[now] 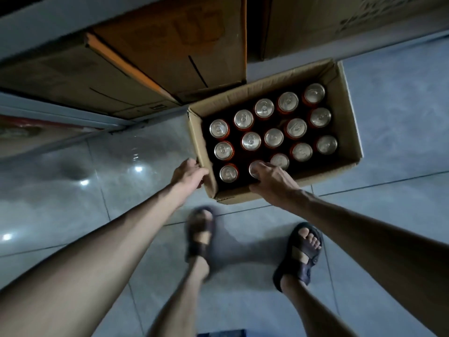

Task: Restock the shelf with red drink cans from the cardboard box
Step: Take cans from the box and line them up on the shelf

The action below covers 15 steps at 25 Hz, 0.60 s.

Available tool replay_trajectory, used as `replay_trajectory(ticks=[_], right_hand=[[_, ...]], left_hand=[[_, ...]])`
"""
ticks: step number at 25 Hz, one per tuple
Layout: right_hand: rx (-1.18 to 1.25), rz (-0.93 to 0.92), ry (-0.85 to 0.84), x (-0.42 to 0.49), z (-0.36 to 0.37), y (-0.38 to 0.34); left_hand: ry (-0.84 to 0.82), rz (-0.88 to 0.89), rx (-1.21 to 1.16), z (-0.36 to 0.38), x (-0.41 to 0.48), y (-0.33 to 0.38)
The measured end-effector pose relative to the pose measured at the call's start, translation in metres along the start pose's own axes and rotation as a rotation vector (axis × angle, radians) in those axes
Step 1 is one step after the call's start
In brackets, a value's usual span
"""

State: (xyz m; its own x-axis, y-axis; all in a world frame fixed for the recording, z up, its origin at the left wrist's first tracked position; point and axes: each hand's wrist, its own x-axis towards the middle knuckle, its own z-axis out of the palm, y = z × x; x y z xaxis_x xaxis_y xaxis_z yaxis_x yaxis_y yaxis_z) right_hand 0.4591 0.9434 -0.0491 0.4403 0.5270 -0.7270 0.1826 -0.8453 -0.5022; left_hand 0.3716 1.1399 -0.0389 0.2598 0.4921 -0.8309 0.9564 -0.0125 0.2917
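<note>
No text, brand or number can be read. The closed carton well beyond the fingertips of the left hand bears a faint orange printed emblem, too dim and blurred to make out. The second carton, far past the fingers of the right hand, carries dark print along its edge, also unreadable. A small label on the low carton's edge is only a smudge. The can tops just beyond the fingers show only pull tabs.
</note>
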Motion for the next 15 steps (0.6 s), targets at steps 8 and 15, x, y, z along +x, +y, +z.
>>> replay_trajectory(ticks=[8,15], right_hand=[[-0.247,0.107,0.211,0.074,0.085,-0.035],[-0.356,0.327,0.293,0.098,0.115,-0.053]], left_hand=[[-0.160,0.078,0.044,-0.002,0.056,-0.003],[-0.281,0.125,0.076,-0.007,0.065,-0.004]])
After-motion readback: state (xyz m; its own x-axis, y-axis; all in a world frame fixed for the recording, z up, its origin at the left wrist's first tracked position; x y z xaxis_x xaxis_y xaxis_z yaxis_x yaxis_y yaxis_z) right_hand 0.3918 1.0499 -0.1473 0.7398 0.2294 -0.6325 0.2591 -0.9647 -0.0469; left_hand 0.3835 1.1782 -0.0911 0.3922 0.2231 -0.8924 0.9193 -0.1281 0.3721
